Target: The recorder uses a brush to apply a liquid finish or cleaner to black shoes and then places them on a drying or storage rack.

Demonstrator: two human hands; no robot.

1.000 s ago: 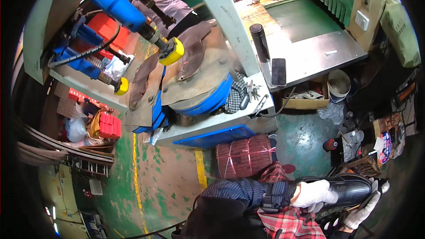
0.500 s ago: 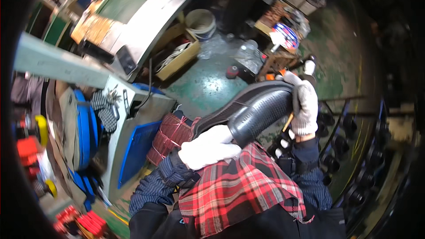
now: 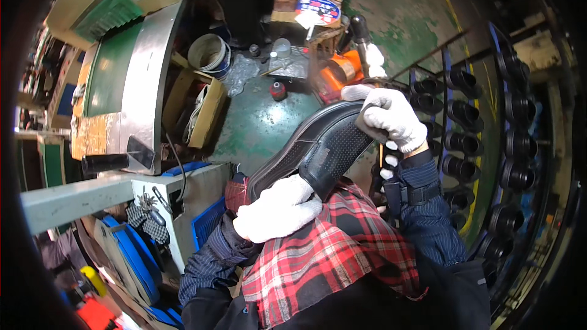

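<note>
A black shoe [image 3: 337, 150] with a perforated upper lies tilted over my lap, its sole edge toward the left and its toe toward the upper right. My left hand [image 3: 278, 209], in a white glove, is closed around the heel end. At the toe, my white-gloved right hand [image 3: 391, 116] pinches a small grey-brown flat piece [image 3: 370, 123] against the upper. What that piece is made of I cannot make out. Beneath the shoe, a red plaid cloth [image 3: 324, 250] covers my lap.
On the right stands a rack [image 3: 446, 116] with rows of black shoes. A dark red bottle [image 3: 277, 90] is on the green floor ahead, near a white bucket [image 3: 210, 55] and a cardboard box [image 3: 206, 113]. A metal-edged workbench [image 3: 147, 79] is at the left.
The view has swung to the right, bringing more of the shoe rack into sight. My right hand has turned over the toe, and the grey-brown piece now shows. My left hand keeps hold of the heel.
</note>
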